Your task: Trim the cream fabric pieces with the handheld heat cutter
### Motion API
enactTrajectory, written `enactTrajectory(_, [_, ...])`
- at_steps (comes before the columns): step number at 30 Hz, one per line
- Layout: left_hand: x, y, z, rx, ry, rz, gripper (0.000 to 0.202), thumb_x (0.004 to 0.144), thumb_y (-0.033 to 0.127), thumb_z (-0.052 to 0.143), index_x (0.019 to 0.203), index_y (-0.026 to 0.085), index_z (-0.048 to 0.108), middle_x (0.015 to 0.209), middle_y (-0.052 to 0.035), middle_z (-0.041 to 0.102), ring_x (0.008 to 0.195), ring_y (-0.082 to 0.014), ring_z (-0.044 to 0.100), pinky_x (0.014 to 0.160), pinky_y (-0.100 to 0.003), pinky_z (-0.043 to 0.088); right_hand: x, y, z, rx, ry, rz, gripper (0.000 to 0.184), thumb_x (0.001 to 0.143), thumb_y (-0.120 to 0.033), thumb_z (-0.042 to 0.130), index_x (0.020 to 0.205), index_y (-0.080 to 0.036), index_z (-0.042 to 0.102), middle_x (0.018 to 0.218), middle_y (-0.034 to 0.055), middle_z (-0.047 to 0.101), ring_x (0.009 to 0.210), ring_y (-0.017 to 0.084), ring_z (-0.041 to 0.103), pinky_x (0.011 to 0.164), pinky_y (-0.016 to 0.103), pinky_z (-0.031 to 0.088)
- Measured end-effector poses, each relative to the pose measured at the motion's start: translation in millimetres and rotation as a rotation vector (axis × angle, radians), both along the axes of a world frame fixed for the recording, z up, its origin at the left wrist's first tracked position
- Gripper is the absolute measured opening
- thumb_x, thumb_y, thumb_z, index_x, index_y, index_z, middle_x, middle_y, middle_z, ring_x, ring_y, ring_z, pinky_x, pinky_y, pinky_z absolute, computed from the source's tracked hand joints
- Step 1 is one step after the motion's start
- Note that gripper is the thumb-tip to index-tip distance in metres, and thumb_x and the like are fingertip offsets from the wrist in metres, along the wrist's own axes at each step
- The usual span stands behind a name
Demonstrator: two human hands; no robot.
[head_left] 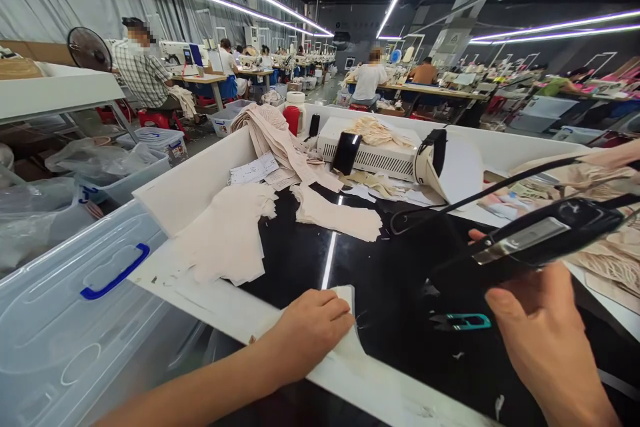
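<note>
Tabletop (400,347), black, pale-rimmed. Black tool (555,230): raised, right grip's (550,333) fingers behind, thumb apart; cannot tell whether clasped. Pale cloth piece (353,345): lies under left grip (310,333), fingers curled, pinch hidden; near rim adjoins, bare surface extends rightward. Teal snips (473,322): nearest right thumb.
</note>
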State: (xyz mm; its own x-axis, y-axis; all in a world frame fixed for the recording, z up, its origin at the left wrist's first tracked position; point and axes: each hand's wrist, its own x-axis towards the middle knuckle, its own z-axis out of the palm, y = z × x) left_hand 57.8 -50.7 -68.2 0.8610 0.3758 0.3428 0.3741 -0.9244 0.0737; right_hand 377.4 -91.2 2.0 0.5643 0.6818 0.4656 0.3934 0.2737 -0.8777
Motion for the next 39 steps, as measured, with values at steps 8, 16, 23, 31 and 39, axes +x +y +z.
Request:
enactTrajectory(8, [9, 2, 0.6, 0.03, -0.078, -0.023, 0.019, 0.115, 0.005, 0.063, 0.122, 0.018, 0.075, 0.134, -0.0099, 0.082, 0.129, -0.022, 0.076, 0.103, -0.032, 0.062, -39, 36, 19.5, 0.179, 0.189, 0.072, 0.064, 0.073, -0.039, 0.105, 0.131, -0.033, 0.078, 0.097, -0.0031, 0.083, 0.073, 0.021, 0.078, 0.078, 0.041, 0.067])
enactTrajectory(16, [13, -1, -9.6, 0.106, -0.175, 0.02, 0.014, 0.12, 0.014, 0.063, 0.12, 0.016, 0.077, 0.132, -0.0084, 0.085, 0.124, -0.0218, 0.08, 0.095, -0.033, 0.065, -89, 54, 5.2, 0.346, 0.278, 0.178, 0.067, 0.08, -0.045, 0.104, 0.135, -0.031, 0.068, 0.088, -0.0065, 0.076, 0.067, 0.018, 0.072, 0.06, 0.036, 0.067])
enactTrajectory(23, [14, -5, -13.6, 0.097, -0.211, 0.045, 0.018, 0.123, 0.018, 0.06, 0.125, 0.014, 0.077, 0.131, -0.0091, 0.085, 0.125, -0.0217, 0.079, 0.09, -0.035, 0.066, -112, 72, -1.8, 0.384, 0.357, 0.214, 0.062, 0.081, -0.046, 0.1, 0.13, -0.03, 0.066, 0.084, -0.008, 0.073, 0.062, 0.016, 0.068, 0.056, 0.032, 0.063])
enactTrajectory(31, [14, -5, -12.0, 0.096, -0.212, 0.045, 0.019, 0.124, 0.019, 0.06, 0.124, 0.014, 0.078, 0.131, -0.0093, 0.085, 0.125, -0.0213, 0.079, 0.088, -0.035, 0.065, -119, 66, 0.6, 0.387, 0.382, 0.251, 0.06, 0.084, -0.047, 0.099, 0.132, -0.03, 0.067, 0.085, -0.0064, 0.071, 0.063, 0.016, 0.067, 0.056, 0.03, 0.059])
enactTrajectory(39, [14, -3, -7.7, 0.138, -0.269, 0.052, 0.023, 0.123, 0.013, 0.055, 0.121, 0.014, 0.078, 0.131, -0.0068, 0.087, 0.122, -0.0197, 0.081, 0.088, -0.033, 0.064, -122, 65, -7.4, 0.378, 0.351, 0.255, 0.059, 0.087, -0.048, 0.099, 0.134, -0.031, 0.068, 0.087, -0.0064, 0.074, 0.064, 0.016, 0.07, 0.059, 0.03, 0.061])
